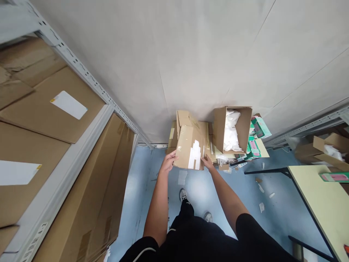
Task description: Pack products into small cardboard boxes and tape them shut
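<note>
Between my two hands is a brown cardboard box (183, 145), with clear tape and a torn white label (194, 154) on the side facing me. My left hand (169, 161) grips its lower left edge, thumb on the near face. At the lower right corner, my right hand (207, 162) has its fingers closed on the edge. Just right of it, an open cardboard box (218, 129) holds white crumpled bags (231, 133). Whether the gripped box rests on something behind it is hidden.
Shelving with large cartons (54, 98) lines the left. Green-and-pink packages (254, 147) sit right of the open box. A pale yellow table (313, 196) stands at the right. Paper scraps (261, 207) lie on the blue floor (141, 174); a grey wall (191, 54) rises ahead.
</note>
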A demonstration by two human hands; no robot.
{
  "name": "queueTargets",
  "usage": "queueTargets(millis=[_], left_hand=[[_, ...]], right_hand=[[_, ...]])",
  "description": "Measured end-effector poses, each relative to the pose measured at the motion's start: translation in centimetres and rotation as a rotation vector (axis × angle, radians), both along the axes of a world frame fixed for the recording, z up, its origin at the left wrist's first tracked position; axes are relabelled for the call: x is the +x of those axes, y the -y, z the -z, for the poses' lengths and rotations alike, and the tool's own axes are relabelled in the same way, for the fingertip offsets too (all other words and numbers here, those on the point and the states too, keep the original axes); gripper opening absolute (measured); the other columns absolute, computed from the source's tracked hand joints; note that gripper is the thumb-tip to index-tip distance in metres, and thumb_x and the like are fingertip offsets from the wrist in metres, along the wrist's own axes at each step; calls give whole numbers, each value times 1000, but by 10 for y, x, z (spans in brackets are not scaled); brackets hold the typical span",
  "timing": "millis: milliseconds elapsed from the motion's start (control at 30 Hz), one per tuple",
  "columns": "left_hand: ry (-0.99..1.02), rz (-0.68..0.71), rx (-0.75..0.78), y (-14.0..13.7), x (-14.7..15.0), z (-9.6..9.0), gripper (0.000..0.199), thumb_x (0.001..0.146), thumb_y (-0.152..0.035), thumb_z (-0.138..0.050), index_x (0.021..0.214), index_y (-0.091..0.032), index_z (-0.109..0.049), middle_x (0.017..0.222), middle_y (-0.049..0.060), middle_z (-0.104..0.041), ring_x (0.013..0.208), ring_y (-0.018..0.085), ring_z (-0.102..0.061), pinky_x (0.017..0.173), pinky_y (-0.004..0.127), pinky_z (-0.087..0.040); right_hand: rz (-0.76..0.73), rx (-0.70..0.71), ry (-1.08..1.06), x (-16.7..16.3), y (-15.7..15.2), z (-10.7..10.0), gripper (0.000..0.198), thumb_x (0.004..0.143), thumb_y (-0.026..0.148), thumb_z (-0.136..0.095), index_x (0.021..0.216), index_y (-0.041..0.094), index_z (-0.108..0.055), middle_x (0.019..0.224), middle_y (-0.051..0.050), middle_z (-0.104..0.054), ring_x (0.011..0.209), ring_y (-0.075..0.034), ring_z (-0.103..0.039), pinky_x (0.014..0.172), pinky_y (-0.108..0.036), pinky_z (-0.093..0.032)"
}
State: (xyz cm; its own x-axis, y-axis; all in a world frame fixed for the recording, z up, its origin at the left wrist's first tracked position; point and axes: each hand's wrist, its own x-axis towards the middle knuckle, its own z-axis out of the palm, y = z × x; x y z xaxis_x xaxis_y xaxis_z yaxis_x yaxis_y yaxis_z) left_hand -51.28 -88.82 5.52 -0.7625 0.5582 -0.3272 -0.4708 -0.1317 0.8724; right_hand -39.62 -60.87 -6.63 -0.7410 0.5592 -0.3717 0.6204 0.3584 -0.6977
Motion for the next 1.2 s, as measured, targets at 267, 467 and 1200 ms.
queueTargets(millis=[267,467,1200], left_hand=[[-100,-52,65,22,46,-52,84,65,-48,-90,140,-17,-67,125,16,-76,118,33,-72,100,44,-59],[-283,-137,2,14,86,-108,84,61,-42,-97,136,-13,-71,127,15,-76,125,35,-68,111,48,-52],[-605,326,-2,-327,253,-145,76,73,-44,-84,140,-13,-68,145,15,-65,138,32,-59,124,51,-37]], right_hand=[[72,-754,-372,31,-10,-48,49,79,53,-73,116,22,-69,95,-8,-79,85,-24,-74,73,-31,-56],[194,-807,-731,99,-85,-115,55,51,30,-92,100,27,-67,85,2,-77,79,-20,-70,79,-32,-55],[595,-133,-1046,437,-286,-229,53,63,44,-89,108,27,-65,91,-1,-66,89,-21,-64,86,-38,-54]])
